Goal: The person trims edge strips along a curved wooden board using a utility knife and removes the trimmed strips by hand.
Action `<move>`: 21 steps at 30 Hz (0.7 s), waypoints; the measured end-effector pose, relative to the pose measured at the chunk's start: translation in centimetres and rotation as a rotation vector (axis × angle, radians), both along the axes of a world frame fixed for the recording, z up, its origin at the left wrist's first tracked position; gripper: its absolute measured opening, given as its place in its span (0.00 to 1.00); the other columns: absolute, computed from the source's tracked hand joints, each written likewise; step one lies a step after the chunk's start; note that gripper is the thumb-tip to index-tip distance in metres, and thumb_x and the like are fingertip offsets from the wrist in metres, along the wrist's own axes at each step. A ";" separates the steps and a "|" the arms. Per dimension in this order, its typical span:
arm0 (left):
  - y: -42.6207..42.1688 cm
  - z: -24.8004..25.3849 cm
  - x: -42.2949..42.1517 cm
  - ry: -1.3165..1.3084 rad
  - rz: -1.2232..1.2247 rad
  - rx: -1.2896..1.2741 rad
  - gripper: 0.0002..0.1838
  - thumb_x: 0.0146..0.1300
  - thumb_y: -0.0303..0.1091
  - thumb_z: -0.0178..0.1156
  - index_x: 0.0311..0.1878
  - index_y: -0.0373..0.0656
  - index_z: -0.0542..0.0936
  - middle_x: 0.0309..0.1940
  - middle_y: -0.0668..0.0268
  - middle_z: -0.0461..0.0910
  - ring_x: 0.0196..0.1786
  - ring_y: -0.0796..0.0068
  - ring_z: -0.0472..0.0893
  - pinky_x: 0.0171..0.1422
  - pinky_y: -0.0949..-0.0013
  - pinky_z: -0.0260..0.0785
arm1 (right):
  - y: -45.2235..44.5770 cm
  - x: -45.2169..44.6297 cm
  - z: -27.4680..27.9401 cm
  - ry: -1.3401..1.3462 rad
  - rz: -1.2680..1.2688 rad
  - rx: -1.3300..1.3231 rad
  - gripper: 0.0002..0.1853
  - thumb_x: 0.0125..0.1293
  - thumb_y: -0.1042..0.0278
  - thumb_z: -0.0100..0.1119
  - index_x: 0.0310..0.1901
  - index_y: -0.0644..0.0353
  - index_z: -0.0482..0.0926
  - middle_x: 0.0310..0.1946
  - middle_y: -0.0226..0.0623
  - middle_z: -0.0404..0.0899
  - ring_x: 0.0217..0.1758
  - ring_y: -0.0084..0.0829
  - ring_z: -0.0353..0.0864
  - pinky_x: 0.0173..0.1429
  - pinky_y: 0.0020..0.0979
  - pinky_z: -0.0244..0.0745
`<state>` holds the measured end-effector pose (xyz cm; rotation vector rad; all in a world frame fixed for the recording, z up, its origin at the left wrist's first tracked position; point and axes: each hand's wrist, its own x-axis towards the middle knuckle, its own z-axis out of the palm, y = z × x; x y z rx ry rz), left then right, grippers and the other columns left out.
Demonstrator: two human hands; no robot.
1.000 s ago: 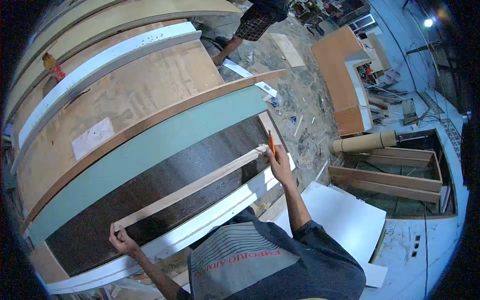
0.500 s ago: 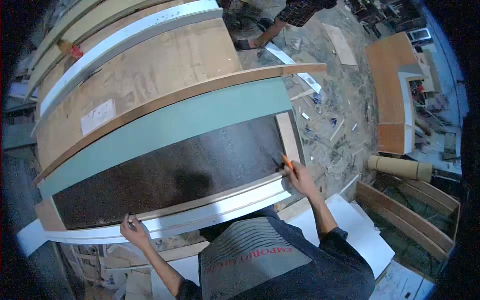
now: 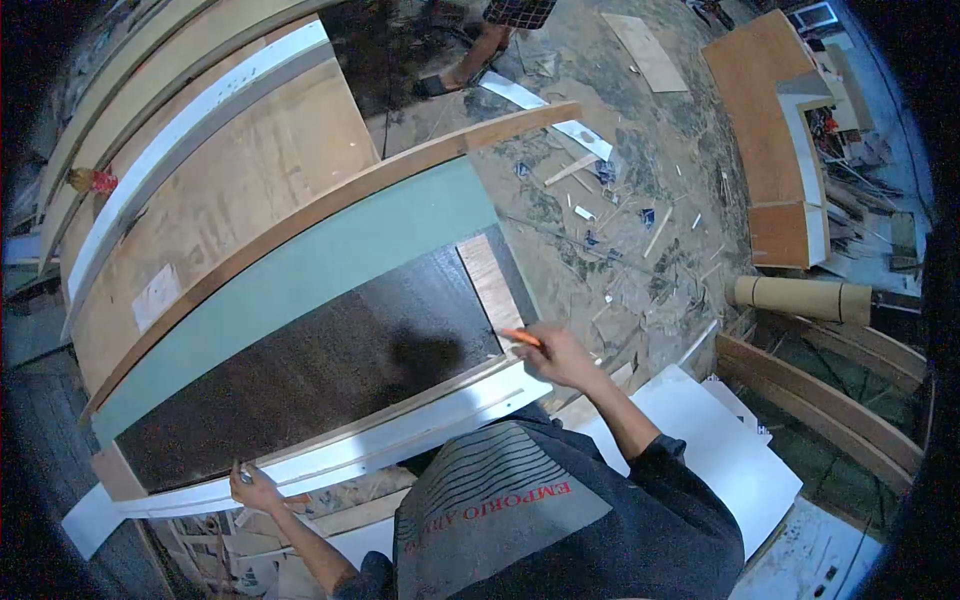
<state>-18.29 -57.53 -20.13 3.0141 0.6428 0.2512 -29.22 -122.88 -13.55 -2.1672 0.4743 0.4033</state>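
In my right hand (image 3: pixel 560 355) is an orange pencil (image 3: pixel 522 337), its tip over the lower end of a short pale board (image 3: pixel 490 282) at the right end of the dark brown panel (image 3: pixel 330 360). My left hand (image 3: pixel 257 488) is closed at the panel's near edge, its fingers on the left end of a thin wooden strip (image 3: pixel 400 400). That strip runs along the near edge, beside a long white board (image 3: pixel 420 425). Another short wooden piece (image 3: pixel 118 474) lies at the panel's left end. A pale green band (image 3: pixel 310 275) borders the panel's far side.
A long wooden strip (image 3: pixel 330 205) stands along the green band's far side, with plywood (image 3: pixel 240 160) beyond. Scraps litter the floor (image 3: pixel 600 270). Another person's leg (image 3: pixel 475 60) shows at the top. A brown roll (image 3: pixel 800 298) and wooden frames (image 3: pixel 820 400) lie to the right.
The view has shifted, so the bench appears further left. My right hand has brought the pencil from the strip's right end onto the short pale board. My left hand stays at the near edge.
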 end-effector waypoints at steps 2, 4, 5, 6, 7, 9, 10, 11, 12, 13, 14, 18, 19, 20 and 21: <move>-0.3 -0.3 0.2 0.026 0.039 0.020 0.20 0.65 0.42 0.61 0.57 0.46 0.83 0.57 0.52 0.79 0.62 0.48 0.71 0.68 0.48 0.62 | 0.5 0.1 -0.3 -0.108 0.091 0.132 0.14 0.64 0.68 0.60 0.50 0.61 0.80 0.38 0.49 0.80 0.43 0.54 0.81 0.47 0.46 0.75; -0.2 -0.1 0.2 0.052 0.087 0.053 0.19 0.64 0.41 0.61 0.57 0.46 0.83 0.57 0.53 0.79 0.62 0.49 0.71 0.68 0.49 0.63 | 0.7 0.7 -0.1 -0.010 0.177 0.105 0.16 0.63 0.67 0.62 0.52 0.58 0.81 0.41 0.46 0.80 0.45 0.51 0.81 0.49 0.45 0.76; -0.1 0.0 0.2 0.055 0.051 0.040 0.19 0.65 0.41 0.61 0.56 0.46 0.83 0.56 0.53 0.79 0.62 0.49 0.71 0.68 0.51 0.64 | 0.8 0.7 -0.5 -0.001 0.202 0.098 0.16 0.63 0.66 0.63 0.52 0.57 0.81 0.40 0.46 0.80 0.44 0.51 0.81 0.49 0.45 0.76; -0.1 0.1 0.3 0.055 0.013 0.026 0.18 0.65 0.41 0.61 0.55 0.46 0.83 0.56 0.53 0.79 0.61 0.50 0.72 0.67 0.52 0.65 | 1.0 0.9 -0.7 0.005 0.227 0.089 0.16 0.63 0.65 0.64 0.51 0.56 0.81 0.40 0.46 0.80 0.43 0.51 0.81 0.48 0.46 0.76; -0.3 0.1 0.3 0.034 0.018 0.058 0.17 0.65 0.41 0.62 0.54 0.45 0.84 0.54 0.53 0.80 0.60 0.50 0.73 0.66 0.53 0.66 | 1.0 1.2 -0.9 0.002 0.233 0.093 0.16 0.63 0.65 0.64 0.51 0.56 0.81 0.40 0.46 0.80 0.43 0.51 0.81 0.48 0.46 0.76; -1.2 0.0 0.4 0.004 0.075 -0.014 0.18 0.65 0.41 0.62 0.54 0.45 0.84 0.54 0.53 0.80 0.60 0.51 0.73 0.66 0.54 0.66 | 0.7 1.6 -0.9 0.012 0.344 0.008 0.13 0.62 0.67 0.64 0.49 0.56 0.83 0.36 0.43 0.77 0.39 0.48 0.80 0.42 0.46 0.75; -1.4 0.3 0.7 -0.026 0.129 -0.081 0.18 0.64 0.41 0.63 0.54 0.45 0.84 0.53 0.53 0.81 0.60 0.51 0.73 0.66 0.55 0.66 | 0.3 1.6 -1.2 0.006 0.349 0.012 0.13 0.62 0.67 0.64 0.49 0.56 0.83 0.36 0.43 0.77 0.39 0.48 0.80 0.42 0.46 0.75; -1.1 -0.3 0.7 -0.068 0.069 -0.075 0.20 0.64 0.42 0.62 0.55 0.43 0.83 0.51 0.51 0.81 0.56 0.50 0.76 0.63 0.53 0.68 | -0.1 1.6 -1.9 -0.005 0.389 0.004 0.13 0.63 0.66 0.63 0.48 0.55 0.83 0.36 0.42 0.77 0.39 0.49 0.80 0.42 0.46 0.75; -0.1 -0.6 0.5 -0.108 0.015 -0.057 0.22 0.63 0.43 0.62 0.57 0.41 0.82 0.48 0.49 0.81 0.51 0.50 0.78 0.60 0.51 0.70 | -0.1 1.5 -2.8 -0.019 0.436 0.005 0.12 0.64 0.65 0.62 0.48 0.54 0.83 0.36 0.41 0.77 0.39 0.49 0.80 0.42 0.47 0.75; -1.8 0.4 0.9 -0.136 0.064 -0.128 0.22 0.63 0.40 0.63 0.57 0.39 0.81 0.49 0.50 0.81 0.52 0.51 0.78 0.59 0.53 0.70 | 0.0 1.3 -3.8 -0.078 0.451 -0.050 0.11 0.66 0.64 0.59 0.47 0.53 0.84 0.35 0.40 0.77 0.38 0.48 0.80 0.41 0.47 0.75; -3.6 1.6 1.7 -0.091 0.126 -0.051 0.23 0.63 0.35 0.65 0.60 0.37 0.79 0.51 0.51 0.79 0.49 0.53 0.78 0.56 0.55 0.72 | 0.1 1.3 -4.2 -0.095 0.466 -0.029 0.11 0.66 0.64 0.59 0.47 0.53 0.84 0.35 0.40 0.77 0.38 0.48 0.80 0.41 0.47 0.75; 5.0 -3.2 2.8 -0.481 0.036 -0.537 0.23 0.65 0.26 0.63 0.63 0.41 0.75 0.54 0.59 0.76 0.49 0.63 0.78 0.50 0.64 0.75 | 0.3 1.4 -4.0 -0.064 0.473 -0.043 0.11 0.66 0.63 0.58 0.47 0.52 0.83 0.35 0.41 0.78 0.37 0.49 0.81 0.41 0.46 0.76; 5.4 -4.1 3.1 -0.594 0.054 -0.838 0.23 0.65 0.24 0.62 0.64 0.42 0.74 0.54 0.61 0.75 0.49 0.66 0.78 0.49 0.67 0.75 | 0.4 1.2 -4.2 -0.078 0.464 -0.064 0.12 0.66 0.62 0.58 0.49 0.51 0.83 0.35 0.41 0.78 0.38 0.48 0.81 0.41 0.47 0.75; 0.3 -0.1 3.3 -0.587 0.125 -0.838 0.25 0.64 0.14 0.57 0.63 0.46 0.75 0.57 0.61 0.71 0.50 0.66 0.73 0.51 0.63 0.80 | 0.2 0.8 -4.1 -0.088 0.453 -0.089 0.13 0.67 0.61 0.58 0.51 0.50 0.83 0.35 0.41 0.78 0.38 0.48 0.81 0.40 0.48 0.75; -0.5 1.0 3.9 -0.686 0.192 -0.938 0.25 0.63 0.14 0.58 0.62 0.45 0.75 0.59 0.60 0.69 0.50 0.64 0.74 0.51 0.59 0.82 | 0.3 0.9 -3.4 -0.118 0.424 -0.083 0.15 0.66 0.58 0.60 0.52 0.48 0.84 0.34 0.42 0.81 0.38 0.49 0.82 0.39 0.47 0.75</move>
